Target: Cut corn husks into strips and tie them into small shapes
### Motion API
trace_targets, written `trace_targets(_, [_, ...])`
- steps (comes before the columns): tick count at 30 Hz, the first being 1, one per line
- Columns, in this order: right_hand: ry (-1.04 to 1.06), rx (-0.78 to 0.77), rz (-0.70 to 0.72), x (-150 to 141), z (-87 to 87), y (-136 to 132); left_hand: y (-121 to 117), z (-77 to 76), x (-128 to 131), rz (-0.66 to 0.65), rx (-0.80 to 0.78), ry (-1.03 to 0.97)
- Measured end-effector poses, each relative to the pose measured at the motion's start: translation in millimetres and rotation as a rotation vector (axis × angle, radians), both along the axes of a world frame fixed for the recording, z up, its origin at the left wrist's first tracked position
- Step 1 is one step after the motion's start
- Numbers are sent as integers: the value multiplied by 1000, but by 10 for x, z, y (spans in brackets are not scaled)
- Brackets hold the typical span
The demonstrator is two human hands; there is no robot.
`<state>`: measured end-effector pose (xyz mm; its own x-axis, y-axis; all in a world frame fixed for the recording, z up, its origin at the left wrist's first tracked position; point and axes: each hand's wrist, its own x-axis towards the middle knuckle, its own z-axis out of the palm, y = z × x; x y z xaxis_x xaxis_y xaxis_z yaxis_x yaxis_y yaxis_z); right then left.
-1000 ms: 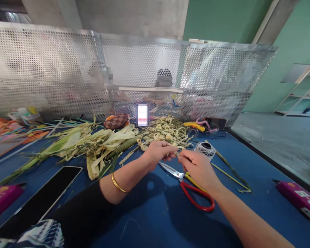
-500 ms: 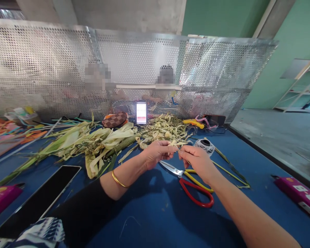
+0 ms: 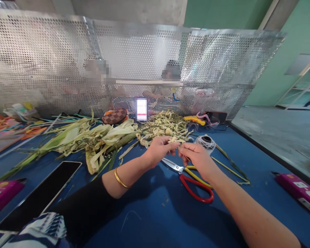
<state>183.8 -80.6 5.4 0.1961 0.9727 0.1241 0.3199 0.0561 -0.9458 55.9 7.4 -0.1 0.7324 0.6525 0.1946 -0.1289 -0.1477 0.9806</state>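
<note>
1. Pinching a pale cream strip of dried husk (image 3: 174, 140), our left hand (image 3: 160, 150) has its fingers closed on it above the middle of the blue desk (image 3: 144, 213).
2. Our right hand (image 3: 196, 156) is just beside it, fingers bent inward; the tips are too small for us to tell how tightly they press or whether they have hold of the strip.
3. Below our hands lie metal scissors (image 3: 196, 191) with one red and one yellow handle, blades pointing toward the far edge.
4. Toward that edge, beyond our hands, we have a loose heap of shredded yellow-green husk (image 3: 167, 124).
5. Left of the heap, we see long green and cream husk leaves (image 3: 113, 137).
6. Between our right hand and the far right corner sits a round spool of white string (image 3: 206, 144) with a dark core.
</note>
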Motion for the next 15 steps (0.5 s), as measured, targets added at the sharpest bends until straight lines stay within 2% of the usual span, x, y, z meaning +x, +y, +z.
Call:
trace_targets(4, [-218,36,-10,12,-17,-2,-11,-28,15,19,-35,-5])
trace_targets(6, [-304,56,-22,26,-9,-5,4,-42,15,9,-120,-4])
trace_targets(11, [-407,52,-13,86,42,-19,48,3,-22,-108,-366,40])
trace_targets(15, [-486,57,15,123,53,-23,62,42,-30,-62,-362,92])
